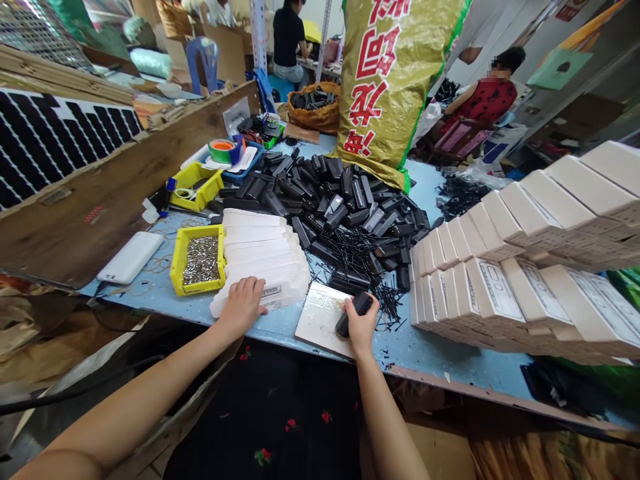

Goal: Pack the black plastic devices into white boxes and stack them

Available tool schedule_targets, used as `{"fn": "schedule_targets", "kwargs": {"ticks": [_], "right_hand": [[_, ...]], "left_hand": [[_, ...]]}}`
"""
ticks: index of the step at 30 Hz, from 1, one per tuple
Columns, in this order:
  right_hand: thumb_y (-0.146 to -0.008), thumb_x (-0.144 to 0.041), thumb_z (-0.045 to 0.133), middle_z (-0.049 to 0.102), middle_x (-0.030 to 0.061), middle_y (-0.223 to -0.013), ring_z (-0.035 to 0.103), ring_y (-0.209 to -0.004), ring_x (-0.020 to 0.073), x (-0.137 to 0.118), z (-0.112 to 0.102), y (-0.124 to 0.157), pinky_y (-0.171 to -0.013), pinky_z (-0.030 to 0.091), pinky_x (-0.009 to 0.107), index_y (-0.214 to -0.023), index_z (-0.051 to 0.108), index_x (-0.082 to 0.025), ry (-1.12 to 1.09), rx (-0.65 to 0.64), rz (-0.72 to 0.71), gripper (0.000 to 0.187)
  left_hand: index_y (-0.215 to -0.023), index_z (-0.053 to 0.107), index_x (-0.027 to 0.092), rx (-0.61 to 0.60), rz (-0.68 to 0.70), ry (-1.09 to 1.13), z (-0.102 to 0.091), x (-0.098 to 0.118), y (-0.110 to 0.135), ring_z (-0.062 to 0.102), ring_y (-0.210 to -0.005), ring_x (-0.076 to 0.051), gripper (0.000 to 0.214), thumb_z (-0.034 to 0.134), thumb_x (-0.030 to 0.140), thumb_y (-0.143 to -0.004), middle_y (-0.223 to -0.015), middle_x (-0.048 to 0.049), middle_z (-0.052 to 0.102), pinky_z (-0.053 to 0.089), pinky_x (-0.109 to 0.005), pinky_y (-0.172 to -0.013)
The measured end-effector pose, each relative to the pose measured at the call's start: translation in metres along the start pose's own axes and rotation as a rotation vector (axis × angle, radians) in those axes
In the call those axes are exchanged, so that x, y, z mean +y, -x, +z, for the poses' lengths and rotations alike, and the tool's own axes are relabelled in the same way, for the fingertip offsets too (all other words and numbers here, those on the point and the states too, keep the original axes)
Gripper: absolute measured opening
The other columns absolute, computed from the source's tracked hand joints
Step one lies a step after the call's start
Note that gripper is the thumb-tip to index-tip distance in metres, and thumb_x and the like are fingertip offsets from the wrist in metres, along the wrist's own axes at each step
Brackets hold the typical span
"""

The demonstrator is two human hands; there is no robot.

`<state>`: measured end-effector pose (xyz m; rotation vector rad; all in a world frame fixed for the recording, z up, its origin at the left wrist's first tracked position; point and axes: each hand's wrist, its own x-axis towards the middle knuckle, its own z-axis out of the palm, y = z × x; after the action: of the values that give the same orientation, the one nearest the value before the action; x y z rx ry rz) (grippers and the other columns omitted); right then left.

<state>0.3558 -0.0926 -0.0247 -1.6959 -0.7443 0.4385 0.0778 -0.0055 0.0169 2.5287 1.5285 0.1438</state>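
My right hand (364,327) grips a black plastic handheld case (356,313) with a ribbed surface, holding it over a small white board (320,317) at the table's front edge. My left hand (244,303) rests on the near end of a fanned stack of white folded papers (263,250), its fingers bent over the top and the thumb apart. Beyond the board lies a large heap of black plastic cases (335,193). Thin black sticks (387,303) are scattered just right of my right hand.
A yellow bin (175,280) of small metal parts stands left of the papers, near a white power bank (131,257). Stacked white boxes (480,287) rise at the right. A gold sack (385,87) stands behind the heap. Two people (289,40) (480,100) sit farther back.
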Motion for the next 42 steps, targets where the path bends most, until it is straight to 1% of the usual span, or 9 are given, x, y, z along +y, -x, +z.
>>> {"fn": "schedule_targets", "kwargs": {"ticks": [3,10,15,19,24,27,34,38,42], "right_hand": [[-0.077,-0.041,0.065,0.051,0.0172,-0.121,0.049,-0.115,0.0300,-0.015,-0.006,0.010,-0.096,0.040,0.050,-0.122,0.047,-0.016,0.330,0.107,-0.324,0.055],[-0.090,-0.034,0.055,0.050,0.0127,-0.128,0.043,-0.122,0.0275,-0.103,0.020,0.048,-0.102,0.038,0.046,-0.133,0.048,-0.022,0.336,-0.417,-0.908,0.045],[-0.087,-0.035,0.061,0.056,0.0081,-0.100,0.050,-0.098,0.0220,-0.101,0.016,0.056,-0.089,0.044,0.039,-0.094,0.066,-0.020,0.367,-0.583,-0.817,0.017],[-0.083,-0.033,0.066,0.055,0.0055,-0.101,0.047,-0.102,0.0216,-0.090,-0.001,0.058,-0.090,0.041,0.038,-0.078,0.065,-0.021,0.349,-0.848,-0.782,0.012],[-0.089,-0.048,0.054,0.054,0.0042,-0.091,0.053,-0.087,0.0178,-0.082,0.007,0.051,-0.083,0.046,0.035,-0.086,0.065,-0.023,-0.158,-0.588,-0.386,0.028],[-0.090,-0.056,0.045,0.059,0.0038,-0.087,0.058,-0.077,0.0164,-0.080,0.016,0.051,-0.071,0.051,0.030,-0.112,0.061,-0.024,-0.374,-0.627,-0.106,0.042],[-0.088,-0.045,0.057,0.061,0.0059,-0.125,0.054,-0.119,0.0233,-0.098,0.010,0.055,-0.104,0.041,0.042,-0.116,0.066,-0.027,-0.324,-0.817,-0.271,0.035],[-0.092,-0.036,0.052,0.066,0.0052,-0.117,0.061,-0.111,0.0222,-0.103,0.014,0.066,-0.097,0.048,0.041,-0.114,0.067,-0.027,-0.350,-0.695,-0.142,0.028],[-0.092,-0.030,0.046,0.051,0.0057,-0.137,0.046,-0.128,0.0228,-0.094,0.004,0.059,-0.108,0.038,0.045,-0.130,0.054,-0.028,-0.102,-0.707,-0.496,0.039]], "left_hand": [[-0.098,0.061,0.013,-0.215,-0.021,0.148,-0.028,0.009,-0.005,0.059,-0.097,-0.034,0.019,0.056,0.020,-0.081,-0.099,-0.0162,0.065,0.043,-0.046,-0.086],[-0.114,0.057,0.020,-0.409,0.146,1.029,-0.051,0.046,0.011,0.055,-0.111,-0.028,0.040,0.052,0.044,-0.082,-0.112,-0.0073,0.065,0.042,-0.038,-0.096],[-0.124,0.036,0.022,-0.615,0.138,1.272,-0.026,0.042,0.028,0.058,-0.091,-0.021,0.067,0.068,0.041,-0.069,-0.102,-0.0042,0.061,0.046,-0.037,-0.083],[-0.136,0.026,0.023,-0.512,0.118,0.965,-0.029,0.027,0.031,0.060,-0.085,-0.024,0.095,0.080,0.039,-0.059,-0.094,-0.0032,0.065,0.044,-0.038,-0.085],[-0.125,0.050,0.026,-0.320,0.314,0.783,-0.058,0.042,0.024,0.056,-0.109,-0.027,0.043,0.057,0.039,-0.084,-0.118,-0.0084,0.061,0.039,-0.036,-0.096],[-0.119,0.052,0.024,-0.302,0.343,0.865,-0.055,0.061,0.024,0.058,-0.103,-0.025,0.041,0.060,0.037,-0.081,-0.118,-0.0080,0.059,0.043,-0.035,-0.092],[-0.148,0.007,0.018,-0.142,0.072,1.029,-0.034,0.085,0.025,0.060,-0.104,-0.028,0.106,0.074,0.029,-0.066,-0.122,-0.0135,0.056,0.046,-0.037,-0.090],[-0.149,0.012,0.020,-0.209,0.074,0.998,-0.038,0.087,0.021,0.064,-0.091,-0.026,0.102,0.071,0.026,-0.066,-0.109,-0.0095,0.064,0.048,-0.036,-0.084],[-0.142,0.032,0.021,-0.229,0.068,1.029,-0.034,0.081,0.014,0.054,-0.114,-0.031,0.093,0.076,0.030,-0.061,-0.128,-0.0115,0.056,0.040,-0.041,-0.100]]}}
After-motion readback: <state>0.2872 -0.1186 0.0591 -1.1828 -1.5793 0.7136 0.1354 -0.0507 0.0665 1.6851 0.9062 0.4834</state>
